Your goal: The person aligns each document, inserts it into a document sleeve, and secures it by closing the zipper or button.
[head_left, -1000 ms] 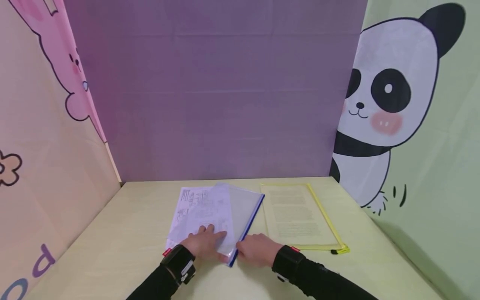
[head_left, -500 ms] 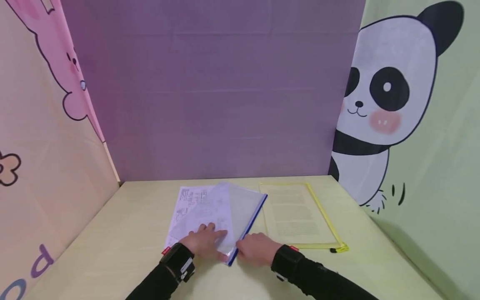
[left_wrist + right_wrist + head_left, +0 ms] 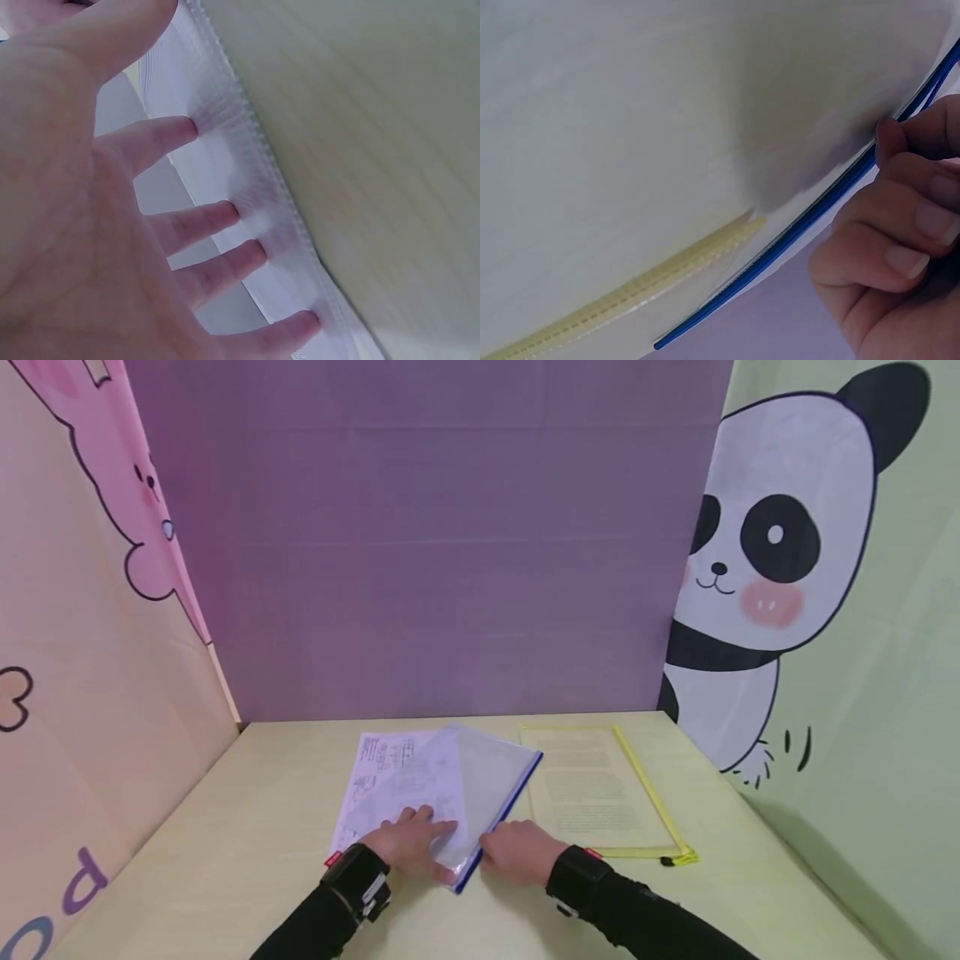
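Observation:
A clear zip pouch (image 3: 491, 768) with a blue zip edge (image 3: 517, 789) lies slanted on the table. Its left part overlaps a printed white sheet (image 3: 382, 760). My left hand (image 3: 411, 845) rests on pouch and sheet near their front end, fingers spread; in the left wrist view its fingertips (image 3: 225, 214) press the clear plastic beside a ribbed seam. With curled fingers, my right hand (image 3: 521, 853) pinches the blue zip edge near its front end. The right wrist view shows thumb and forefinger at the blue strip (image 3: 802, 225), the other fingers folded in.
A yellow-edged zip pouch (image 3: 600, 777) with a printed page inside lies to the right, its dark zip pull (image 3: 667, 862) at the front corner. A purple panel (image 3: 450, 568) stands behind the pale table (image 3: 247, 827), with printed cloth walls at both sides.
The far end of the blue zip edge has swung slightly right, towards the yellow pouch. My right hand has shifted a little right with it; the left hand stays almost still.

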### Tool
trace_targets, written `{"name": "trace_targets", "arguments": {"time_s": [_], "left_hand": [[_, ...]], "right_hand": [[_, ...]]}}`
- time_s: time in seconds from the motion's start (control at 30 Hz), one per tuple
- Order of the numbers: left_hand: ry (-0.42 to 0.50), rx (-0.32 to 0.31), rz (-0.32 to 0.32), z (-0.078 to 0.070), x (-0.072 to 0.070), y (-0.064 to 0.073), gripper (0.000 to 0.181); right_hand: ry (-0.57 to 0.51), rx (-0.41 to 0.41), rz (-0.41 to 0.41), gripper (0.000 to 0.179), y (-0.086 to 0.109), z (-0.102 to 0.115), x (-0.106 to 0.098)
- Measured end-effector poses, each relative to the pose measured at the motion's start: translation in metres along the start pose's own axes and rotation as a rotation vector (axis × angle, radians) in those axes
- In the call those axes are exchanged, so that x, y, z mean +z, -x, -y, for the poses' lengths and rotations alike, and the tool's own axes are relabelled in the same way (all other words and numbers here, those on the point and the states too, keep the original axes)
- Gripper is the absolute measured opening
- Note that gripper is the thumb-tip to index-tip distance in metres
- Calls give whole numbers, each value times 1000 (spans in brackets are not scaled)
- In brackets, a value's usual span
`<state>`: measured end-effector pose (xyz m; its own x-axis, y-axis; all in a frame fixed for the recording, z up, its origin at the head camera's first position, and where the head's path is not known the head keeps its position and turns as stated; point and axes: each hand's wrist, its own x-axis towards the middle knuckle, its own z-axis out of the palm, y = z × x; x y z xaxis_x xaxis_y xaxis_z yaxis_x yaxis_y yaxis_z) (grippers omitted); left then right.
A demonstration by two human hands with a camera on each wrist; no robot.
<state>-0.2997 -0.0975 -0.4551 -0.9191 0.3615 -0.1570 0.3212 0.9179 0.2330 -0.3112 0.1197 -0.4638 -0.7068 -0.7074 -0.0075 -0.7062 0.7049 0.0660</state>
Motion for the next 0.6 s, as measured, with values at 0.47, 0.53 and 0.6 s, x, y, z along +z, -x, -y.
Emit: {"name": "trace_targets", "arguments": {"time_s": [0.47, 0.53, 0.6], "left_hand": [[7, 4, 37, -2, -6, 4, 78], [18, -4, 57, -3, -9, 5, 76], [28, -10, 71, -4, -11, 6, 72]], "right_hand": [[9, 4, -15, 17, 3, -1, -2], [10, -1, -9, 18, 3, 1, -2], [14, -11, -8, 18, 3, 4, -2]]}}
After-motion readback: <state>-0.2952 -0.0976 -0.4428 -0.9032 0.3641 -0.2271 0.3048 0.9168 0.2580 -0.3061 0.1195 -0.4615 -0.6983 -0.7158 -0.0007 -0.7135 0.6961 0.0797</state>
